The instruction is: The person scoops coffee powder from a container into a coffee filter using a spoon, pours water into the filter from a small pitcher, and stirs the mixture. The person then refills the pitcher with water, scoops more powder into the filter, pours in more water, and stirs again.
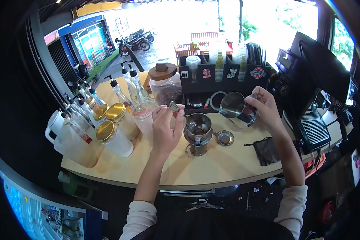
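Note:
A metal drip filter [198,127] sits on top of a glass mug [197,150] at the middle of the counter, with dark contents inside. My left hand [169,125], left of the filter, pinches the handle of a metal spoon [173,105] whose far end reaches toward the filter's rim. To the right, my right hand [265,109] is closed on a metal pitcher [233,105], tilted with its mouth facing left and toward me, beside the filter. A small round metal lid [225,138] lies on the counter right of the mug.
Jars with gold lids [116,111], pump bottles [119,92] and a white jug [68,140] crowd the left. A wooden-lidded jar [166,86] and a black cup organizer [228,86] stand behind. At right are a black pouch [268,151] and an espresso machine [314,120].

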A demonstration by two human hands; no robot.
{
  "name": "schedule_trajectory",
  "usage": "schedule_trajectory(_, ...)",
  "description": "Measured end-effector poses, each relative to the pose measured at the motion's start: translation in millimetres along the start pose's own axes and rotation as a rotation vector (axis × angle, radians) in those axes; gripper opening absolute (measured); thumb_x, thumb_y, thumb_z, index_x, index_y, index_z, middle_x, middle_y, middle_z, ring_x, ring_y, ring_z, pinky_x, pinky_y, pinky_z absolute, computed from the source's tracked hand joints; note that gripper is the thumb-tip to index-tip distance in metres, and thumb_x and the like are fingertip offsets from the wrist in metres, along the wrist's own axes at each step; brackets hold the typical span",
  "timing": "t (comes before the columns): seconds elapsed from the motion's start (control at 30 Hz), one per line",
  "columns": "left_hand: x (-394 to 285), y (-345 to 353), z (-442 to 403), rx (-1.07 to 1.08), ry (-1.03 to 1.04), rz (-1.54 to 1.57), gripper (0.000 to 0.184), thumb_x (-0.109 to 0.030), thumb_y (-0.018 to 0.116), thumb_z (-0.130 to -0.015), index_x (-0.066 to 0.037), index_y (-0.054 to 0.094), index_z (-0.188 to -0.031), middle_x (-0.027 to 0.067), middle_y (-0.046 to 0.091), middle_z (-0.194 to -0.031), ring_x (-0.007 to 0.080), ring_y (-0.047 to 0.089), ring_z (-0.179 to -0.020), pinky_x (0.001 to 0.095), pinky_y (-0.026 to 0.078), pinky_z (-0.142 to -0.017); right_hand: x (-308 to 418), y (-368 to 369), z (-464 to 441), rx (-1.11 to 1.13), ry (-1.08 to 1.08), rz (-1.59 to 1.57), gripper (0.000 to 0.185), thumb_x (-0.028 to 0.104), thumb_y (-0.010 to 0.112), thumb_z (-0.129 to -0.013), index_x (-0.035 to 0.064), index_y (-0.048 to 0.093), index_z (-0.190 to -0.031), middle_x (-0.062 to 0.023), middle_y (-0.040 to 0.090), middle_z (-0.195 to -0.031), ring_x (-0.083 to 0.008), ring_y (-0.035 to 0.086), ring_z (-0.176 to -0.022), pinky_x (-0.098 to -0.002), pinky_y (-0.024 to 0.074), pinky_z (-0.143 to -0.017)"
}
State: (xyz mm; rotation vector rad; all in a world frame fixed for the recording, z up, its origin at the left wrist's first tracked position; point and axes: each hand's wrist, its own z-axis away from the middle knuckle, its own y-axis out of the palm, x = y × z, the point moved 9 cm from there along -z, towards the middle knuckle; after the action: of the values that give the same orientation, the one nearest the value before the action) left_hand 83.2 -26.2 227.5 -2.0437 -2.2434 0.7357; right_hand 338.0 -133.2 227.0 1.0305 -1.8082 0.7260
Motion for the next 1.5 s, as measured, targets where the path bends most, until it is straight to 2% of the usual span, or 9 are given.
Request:
schedule_trajectory(0.3, -7, 4, 3, -0.014, 0.091, 0.013, 0.008, -0.010, 0.063, -0.087, -0.007, 0.066, -0.094, 0.0036, 0.063, -0.073, 0.0196, 0.060, -0.070, 0.0380, 0.041, -0.088, -94, -62, 48, -0.226, 0.121, -0.150, 0.018, 0.002, 0.061, -0.082, 0.0075, 0.047, -0.073, -0.0019, 0.057, -0.066, -0.0073, 0.055, -0.062, -0.0214, 0.0411, -0.056)
schedule_trajectory(0.5, -9, 6, 4, -0.030, 0.108, 0.023, 0.006, -0.009, 0.063, -0.087, -0.006, 0.067, -0.090, 0.0031, 0.061, -0.072, 0.0194, 0.058, -0.069, 0.0382, 0.041, -0.088, -171, -99, 76, -0.437, 0.212, -0.279, 0.021, -0.003, 0.059, -0.078, 0.0089, 0.044, -0.069, 0.0027, 0.044, -0.059, -0.0068, 0.040, -0.055, -0.0238, 0.0319, -0.056)
schedule_trajectory(0.8, -11, 7, 11, -0.071, 0.171, 0.018, 0.005, -0.010, 0.064, -0.086, -0.008, 0.068, -0.090, 0.0008, 0.060, -0.070, 0.0175, 0.058, -0.068, 0.0391, 0.041, -0.089, -196, -102, 90, -0.469, 0.226, -0.363, 0.021, 0.002, 0.057, -0.082, 0.0102, 0.044, -0.067, 0.0031, 0.043, -0.058, -0.0075, 0.039, -0.054, -0.0232, 0.0321, -0.057)
schedule_trajectory(1.0, -9, 8, 12, -0.076, 0.205, 0.017, 0.008, -0.009, 0.066, -0.084, -0.008, 0.068, -0.092, 0.0002, 0.060, -0.071, 0.0169, 0.058, -0.069, 0.0393, 0.041, -0.091, -215, -117, 94, -0.444, 0.302, -0.250, 0.014, 0.004, 0.054, -0.084, 0.0100, 0.046, -0.076, 0.0022, 0.050, -0.074, -0.0085, 0.047, -0.066, -0.0227, 0.0373, -0.062)
schedule_trajectory(1.1, -13, 13, 9, -0.048, 0.209, 0.020, 0.010, -0.010, 0.067, -0.083, -0.009, 0.068, -0.092, -0.0004, 0.060, -0.072, 0.0159, 0.058, -0.070, 0.0393, 0.040, -0.092, -194, -123, 76, -0.364, 0.224, 0.154, 0.006, 0.002, 0.053, -0.085, 0.0064, 0.052, -0.088, -0.0011, 0.052, -0.086, -0.0103, 0.052, -0.076, -0.0253, 0.0416, -0.067)
schedule_trajectory(1.17, -17, 19, 7, -0.024, 0.225, 0.014, 0.011, -0.010, 0.068, -0.082, -0.010, 0.068, -0.093, -0.0008, 0.060, -0.073, 0.0155, 0.058, -0.069, 0.0392, 0.039, -0.093, -84, -67, 59, -0.226, -0.311, 0.674, 0.023, 0.003, 0.057, -0.086, 0.0047, 0.056, -0.109, -0.0047, 0.052, -0.091, -0.0128, 0.054, -0.079, -0.0260, 0.0436, -0.072)
schedule_trajectory(1.3, -37, 37, 4, 0.086, 0.321, -0.026, 0.013, -0.011, 0.071, -0.079, -0.011, 0.067, -0.091, -0.0024, 0.060, -0.075, 0.0145, 0.058, -0.070, 0.0398, 0.037, -0.095, 6, 56, 45, 0.167, -0.364, 0.474, 0.046, 0.004, 0.066, -0.083, 0.0057, 0.054, -0.127, -0.0069, 0.053, -0.088, -0.0153, 0.052, -0.072, -0.0273, 0.0451, -0.066)
schedule_trajectory(1.43, -46, 46, 7, 0.199, 0.360, -0.148, 0.011, -0.012, 0.070, -0.079, -0.011, 0.066, -0.089, -0.0006, 0.058, -0.081, 0.0138, 0.058, -0.082, 0.0429, 0.037, -0.096, 26, 108, 35, 0.299, -0.425, 0.384, 0.040, 0.002, 0.066, -0.082, 0.0044, 0.059, -0.121, -0.0065, 0.054, -0.080, -0.0165, 0.051, -0.067, -0.0290, 0.0451, -0.064)
schedule_trajectory(1.5, -38, 41, 7, 0.246, 0.340, -0.152, 0.015, -0.011, 0.068, -0.079, -0.010, 0.065, -0.093, 0.0009, 0.057, -0.082, 0.0161, 0.057, -0.084, 0.0424, 0.036, -0.098, 36, 115, 35, 0.259, -0.618, 0.492, 0.034, 0.002, 0.066, -0.082, 0.0042, 0.063, -0.116, -0.0064, 0.054, -0.073, -0.0185, 0.050, -0.065, -0.0300, 0.0442, -0.062)
